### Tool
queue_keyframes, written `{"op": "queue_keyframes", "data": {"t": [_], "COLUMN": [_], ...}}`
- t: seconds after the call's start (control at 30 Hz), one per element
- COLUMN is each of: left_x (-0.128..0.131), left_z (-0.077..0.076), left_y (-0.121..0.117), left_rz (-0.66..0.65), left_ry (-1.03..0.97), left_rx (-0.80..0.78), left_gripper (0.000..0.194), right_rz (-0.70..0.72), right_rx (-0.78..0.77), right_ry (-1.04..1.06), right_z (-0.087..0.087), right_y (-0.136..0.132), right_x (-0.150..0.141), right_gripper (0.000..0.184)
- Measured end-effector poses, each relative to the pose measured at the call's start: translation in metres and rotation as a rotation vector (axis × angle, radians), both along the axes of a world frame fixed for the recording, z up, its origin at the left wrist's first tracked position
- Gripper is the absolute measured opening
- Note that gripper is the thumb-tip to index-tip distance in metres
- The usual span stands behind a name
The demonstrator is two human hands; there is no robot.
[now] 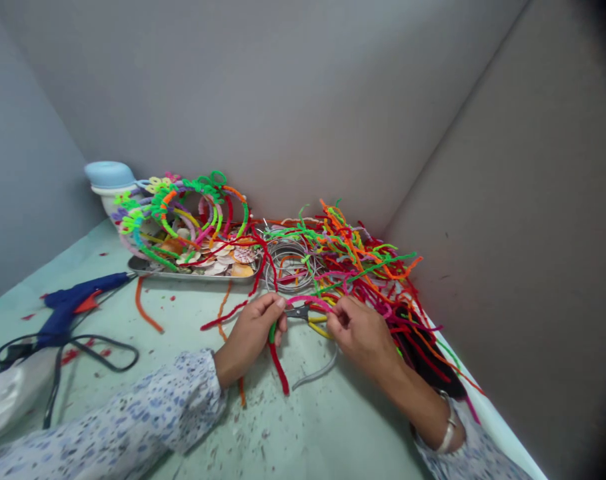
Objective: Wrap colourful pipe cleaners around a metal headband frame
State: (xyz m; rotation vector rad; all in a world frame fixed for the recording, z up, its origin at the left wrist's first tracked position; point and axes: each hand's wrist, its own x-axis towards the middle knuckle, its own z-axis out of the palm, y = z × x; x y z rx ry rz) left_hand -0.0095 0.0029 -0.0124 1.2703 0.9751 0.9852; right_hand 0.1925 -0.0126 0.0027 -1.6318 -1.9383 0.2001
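Lying at the left, a blue glue gun point(65, 303) rests on the pale green tabletop point(303, 443), with a metal tray point(207, 279) beyond it to the right. Next comes the left hand point(255, 330), thumb and fingers pinched together on the left end of a pink strand point(307, 301); a red strand point(279, 370) pokes out below these fingers toward the near side, though whether they grip it I cannot tell. From there the pink strand runs left to right, its long axis bridging the gap between the hands, neither clearly nearer to it. It looks thin, fuzzy and bright, bowed gently toward the far side, with yellow-handled scissors point(300, 312) just on its near side. The right hand point(360, 330) has its fingers closed on the right end, and a tangled heap of coloured strands point(377, 260) lies farther right and beyond.
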Motion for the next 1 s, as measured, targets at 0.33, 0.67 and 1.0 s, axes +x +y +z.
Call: {"op": "queue_keyframes", "data": {"t": [0.33, 0.67, 1.0], "left_x": [-0.0018, -0.0007, -0.0009], "left_z": [-0.0002, 0.0001, -0.0017], "left_y": [0.0017, 0.0009, 0.0023], "left_rz": [0.026, 0.057, 0.045], "left_ry": [0.035, 0.037, 0.061], "left_rx": [-0.023, 0.005, 0.022], "left_gripper": [0.031, 0.027, 0.029], "right_rz": [-0.042, 0.017, 0.162], "right_rx": [-0.183, -0.09, -0.28], "right_ry": [0.168, 0.113, 0.413], "right_z": [0.0053, -0.0036, 0.003], "right_y": [0.0068, 0.0042, 0.0021], "right_x": [0.0063, 0.0015, -0.0012], "right_gripper": [0.014, 0.012, 0.018]}}
